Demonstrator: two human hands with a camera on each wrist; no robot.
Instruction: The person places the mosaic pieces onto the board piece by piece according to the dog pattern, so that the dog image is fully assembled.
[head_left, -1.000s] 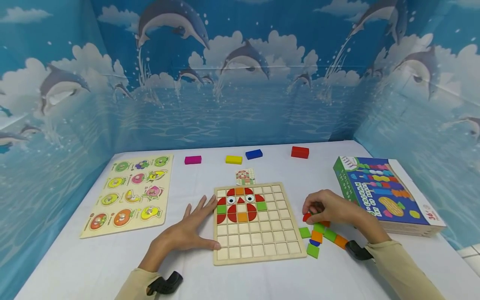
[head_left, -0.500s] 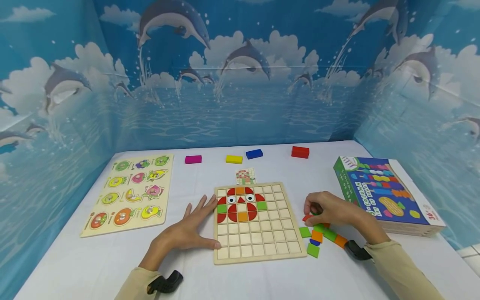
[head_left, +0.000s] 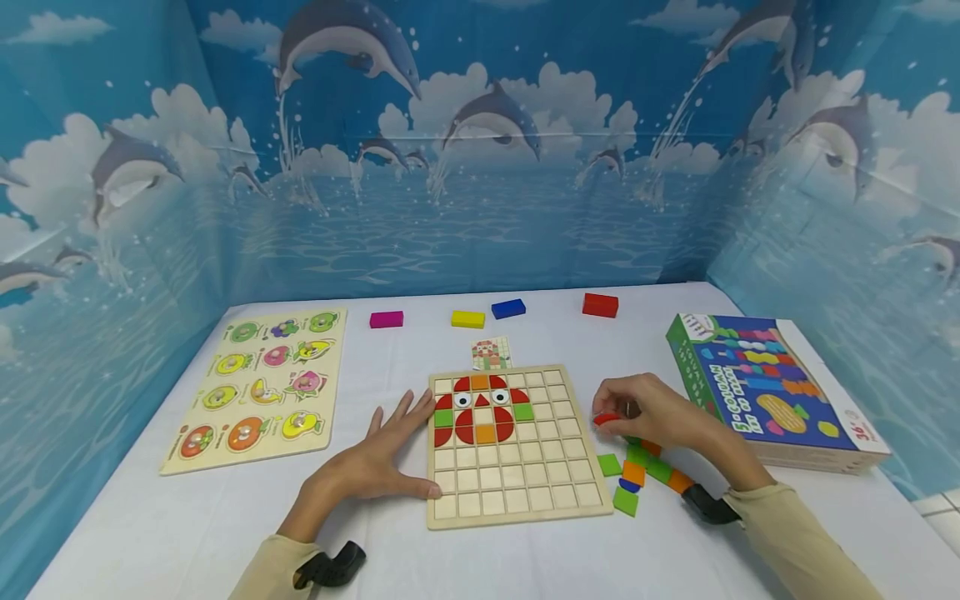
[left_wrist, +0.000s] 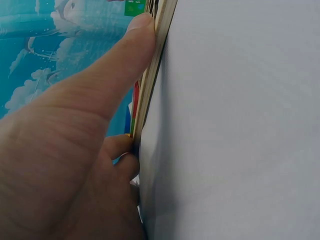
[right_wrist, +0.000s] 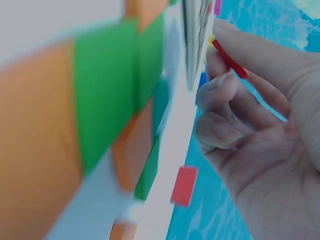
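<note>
A wooden grid board (head_left: 525, 477) lies mid-table, with red, orange and green tiles and two eye tiles forming a face in its upper left squares. My left hand (head_left: 375, 467) rests along its left edge, fingers spread, thumb (left_wrist: 135, 45) touching the rim. Just right of the board, my right hand (head_left: 656, 410) pinches a flat red tile (right_wrist: 230, 59) between thumb and fingers, slightly above the table. Below that hand lie loose tiles, among them a green tile (head_left: 626, 501), an orange tile (head_left: 633, 473) and a partly covered blue one (head_left: 628, 485). The hand hides some of the pile.
A small picture card (head_left: 491, 353) sits behind the board. Further back are magenta (head_left: 386, 319), yellow (head_left: 468, 319), blue (head_left: 508, 308) and red blocks (head_left: 600, 305). A fruit puzzle board (head_left: 255, 392) lies left; a blue-green game box (head_left: 780, 392) stands right.
My right hand has lifted the red tile from the pile and moved slightly left and away from me, toward the board's right edge. The left hand has stayed in place.
</note>
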